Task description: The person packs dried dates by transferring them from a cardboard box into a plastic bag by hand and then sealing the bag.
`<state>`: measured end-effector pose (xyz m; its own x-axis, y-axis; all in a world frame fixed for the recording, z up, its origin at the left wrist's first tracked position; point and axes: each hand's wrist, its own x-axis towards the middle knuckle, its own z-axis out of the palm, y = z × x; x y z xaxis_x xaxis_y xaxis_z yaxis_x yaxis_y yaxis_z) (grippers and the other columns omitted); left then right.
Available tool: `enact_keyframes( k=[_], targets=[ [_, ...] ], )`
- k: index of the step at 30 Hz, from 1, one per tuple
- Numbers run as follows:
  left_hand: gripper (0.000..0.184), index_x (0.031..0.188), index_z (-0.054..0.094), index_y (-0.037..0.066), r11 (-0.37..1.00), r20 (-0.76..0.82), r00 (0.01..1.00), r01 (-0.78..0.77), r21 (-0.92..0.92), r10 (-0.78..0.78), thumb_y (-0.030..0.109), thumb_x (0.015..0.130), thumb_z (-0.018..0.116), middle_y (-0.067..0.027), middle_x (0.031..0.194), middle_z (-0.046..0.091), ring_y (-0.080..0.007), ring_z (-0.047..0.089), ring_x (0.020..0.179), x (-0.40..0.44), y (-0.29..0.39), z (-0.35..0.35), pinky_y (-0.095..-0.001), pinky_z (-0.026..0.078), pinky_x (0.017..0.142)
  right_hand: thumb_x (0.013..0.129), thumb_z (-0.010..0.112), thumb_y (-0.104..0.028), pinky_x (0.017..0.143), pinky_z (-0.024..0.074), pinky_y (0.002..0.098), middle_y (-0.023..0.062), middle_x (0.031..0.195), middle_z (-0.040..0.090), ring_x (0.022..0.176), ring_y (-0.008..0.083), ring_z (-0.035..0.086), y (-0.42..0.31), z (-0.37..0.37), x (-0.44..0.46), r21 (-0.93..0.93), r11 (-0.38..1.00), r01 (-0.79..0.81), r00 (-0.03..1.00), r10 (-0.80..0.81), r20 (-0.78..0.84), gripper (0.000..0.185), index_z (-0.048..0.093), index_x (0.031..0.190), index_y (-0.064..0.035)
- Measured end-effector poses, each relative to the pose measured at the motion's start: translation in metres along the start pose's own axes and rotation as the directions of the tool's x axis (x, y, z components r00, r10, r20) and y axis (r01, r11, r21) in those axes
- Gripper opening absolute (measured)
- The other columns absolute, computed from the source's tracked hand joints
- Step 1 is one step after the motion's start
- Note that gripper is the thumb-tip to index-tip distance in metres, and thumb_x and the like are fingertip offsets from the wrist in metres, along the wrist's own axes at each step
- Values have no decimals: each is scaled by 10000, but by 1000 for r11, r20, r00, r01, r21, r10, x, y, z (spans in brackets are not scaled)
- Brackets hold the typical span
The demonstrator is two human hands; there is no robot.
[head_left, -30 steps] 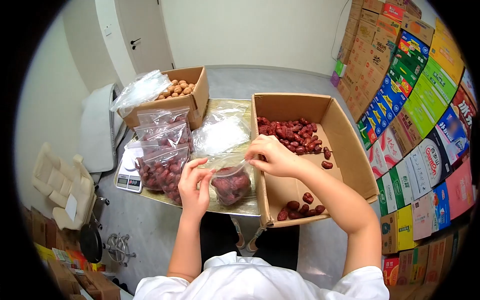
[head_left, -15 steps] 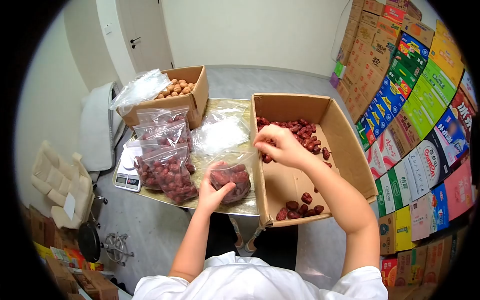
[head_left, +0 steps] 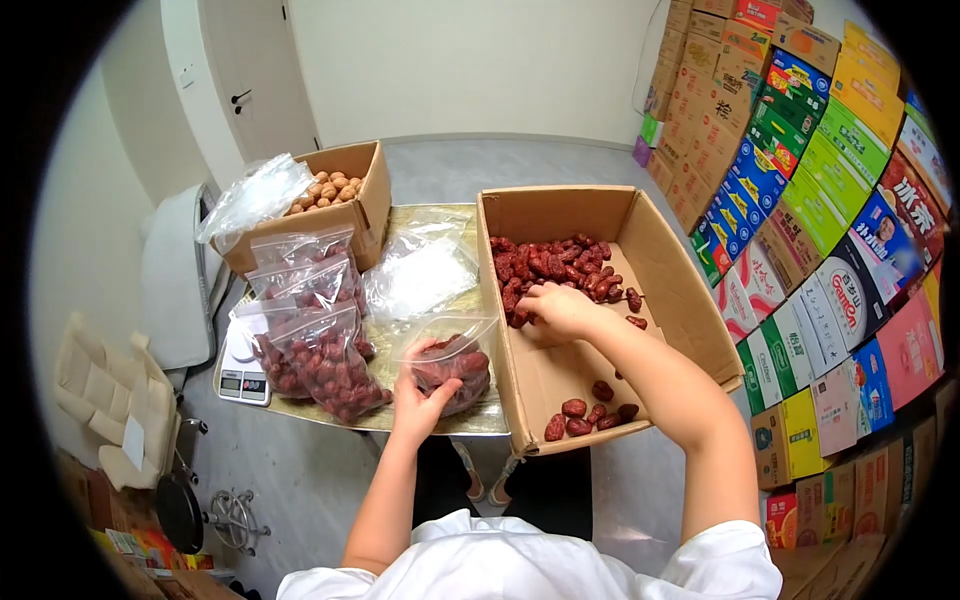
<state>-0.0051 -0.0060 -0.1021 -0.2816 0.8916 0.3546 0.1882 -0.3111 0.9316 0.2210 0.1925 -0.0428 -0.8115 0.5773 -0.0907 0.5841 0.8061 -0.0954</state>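
A clear zip bag of red dates (head_left: 462,372) stands at the table's front edge, its top loose. Around its left side wraps my left hand (head_left: 422,395), thumb across the front. My right hand (head_left: 556,310) reaches into the large cardboard box (head_left: 685,305), its bent fingertips at the near edge of the pile of dates (head_left: 555,262); whether a date is between them is hidden. Several filled zip bags (head_left: 335,365) stand together left of my left hand. Flat clear bags (head_left: 425,277) lie behind the bag I hold.
A smaller box (head_left: 375,205) with walnuts (head_left: 325,190) and plastic bags on top stands at the back left. Beside the filled bags is a white scale (head_left: 243,375). Stacked cartons (head_left: 780,200) line the right side. A cream chair (head_left: 110,400) is at left.
My left hand has gone from the bag's opening to its side. My right hand has left the bag's opening and moved down into the large box. The view has shifted slightly.
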Motion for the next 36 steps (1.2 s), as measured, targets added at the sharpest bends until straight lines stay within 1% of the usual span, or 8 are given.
enact_keyframes(
  k=[5,18,20,24,27,28,32,36],
  targets=[
    [679,1368,436,79,999,-5,1000,7,-52,-8,114,796,800,-125,1242,590,-228,576,1140,-2,-4,2,-361,446,994,850,601,-117,965,491,439,135,1246,550,1172,333,550,-4,16,5,-135,990,45,999,-41,30,427,587,1272,-177],
    [678,1380,424,89,998,16,999,47,-34,-46,140,815,795,-146,1242,594,-257,580,1144,0,-14,-2,-368,449,986,907,510,-119,902,523,438,170,1176,599,1094,342,617,0,13,4,-34,999,-9,992,13,123,324,624,1208,-152],
    [668,1415,396,79,999,42,999,27,30,-28,84,841,737,-80,1228,568,-183,543,1129,1,-9,-2,-334,418,1006,912,501,-123,891,522,443,179,1145,610,1069,348,628,3,5,4,-8,999,-51,999,51,-14,317,623,1204,-147],
    [677,1409,410,67,998,42,999,29,57,-31,134,835,763,-95,1251,566,-201,533,1163,1,-2,-2,-346,416,1015,769,671,35,774,526,409,172,915,629,877,330,649,10,-25,13,285,947,149,919,-26,-394,327,605,1076,-56],
    [675,1385,429,84,993,35,999,1,120,-6,156,817,787,-180,1216,609,-295,601,1130,0,5,-1,-389,465,970,817,703,10,704,518,288,57,827,605,782,129,613,-31,-75,3,707,670,228,898,137,-419,283,594,1073,-40],
    [681,1387,427,79,983,41,999,-11,182,4,167,816,788,-188,1220,606,-314,602,1127,0,6,-1,-396,467,968,884,665,6,762,569,275,51,1012,638,911,111,629,-38,-87,3,806,556,202,939,125,-321,287,581,1154,-47],
    [697,1389,422,64,960,40,999,-46,277,36,186,811,791,-206,1240,585,-358,597,1124,0,12,1,-413,470,961,883,682,-1,773,588,289,69,1061,634,971,133,636,-83,-117,-2,960,190,208,978,-41,-204,317,582,1177,-61],
    [703,1393,423,65,953,39,998,-58,297,49,184,808,794,-205,1255,569,-355,589,1134,-1,8,1,-414,465,966,855,701,5,805,581,299,92,1046,653,980,164,650,-106,-107,6,889,378,260,963,-170,-209,341,584,1170,-53]
  ],
)
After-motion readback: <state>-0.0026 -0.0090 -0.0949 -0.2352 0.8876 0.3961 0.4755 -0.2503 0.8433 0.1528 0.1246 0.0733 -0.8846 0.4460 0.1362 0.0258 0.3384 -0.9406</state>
